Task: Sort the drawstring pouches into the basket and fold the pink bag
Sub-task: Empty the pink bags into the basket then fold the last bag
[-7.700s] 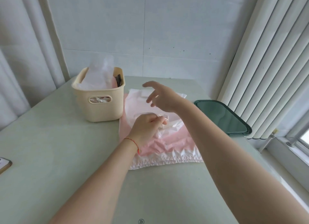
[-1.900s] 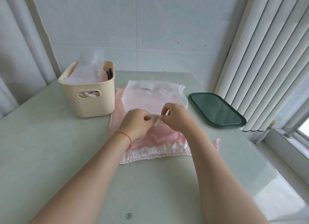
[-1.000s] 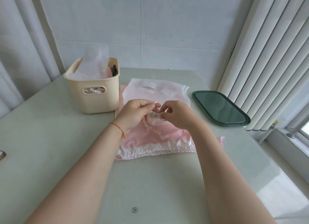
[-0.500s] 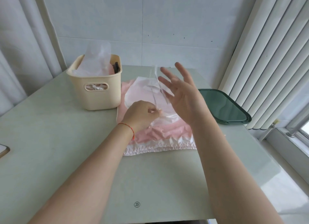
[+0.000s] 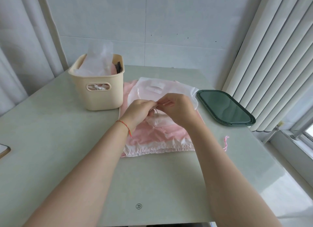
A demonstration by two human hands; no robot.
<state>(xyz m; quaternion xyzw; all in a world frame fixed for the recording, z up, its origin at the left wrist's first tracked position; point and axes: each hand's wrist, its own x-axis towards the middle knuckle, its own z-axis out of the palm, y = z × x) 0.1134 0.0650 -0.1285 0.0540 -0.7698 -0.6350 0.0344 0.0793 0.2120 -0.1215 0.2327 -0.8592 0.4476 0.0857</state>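
Right now the small sheer pouch (image 5: 155,120) sits between both hands, just above the pink bag (image 5: 160,135), and it looks held there so its drawstring can be worked before it goes to the basket. The left hand (image 5: 138,112) has its fingers curled in, pinching the gathered mouth of the pouch, while the right hand (image 5: 179,108) pinches what seems to be the thin cord beside it; the two sets of fingertips nearly touch, which suits pulling a string tight, though the cord itself is too fine to follow. Under them the pink bag lies flat and unfolded on the table (image 5: 50,142), ruffled hem toward the person, serving as a soft working surface for the moment. A larger white see-through bag (image 5: 160,88) rests on its far half, likely still waiting its turn. To the left, close by the pink bag's edge, stands the cream basket (image 5: 100,91), already holding several pouches that poke above its rim, so it is within easy reach. A dark green tray (image 5: 225,108) lies to the right, and a pink string (image 5: 226,143) near the table's right edge.
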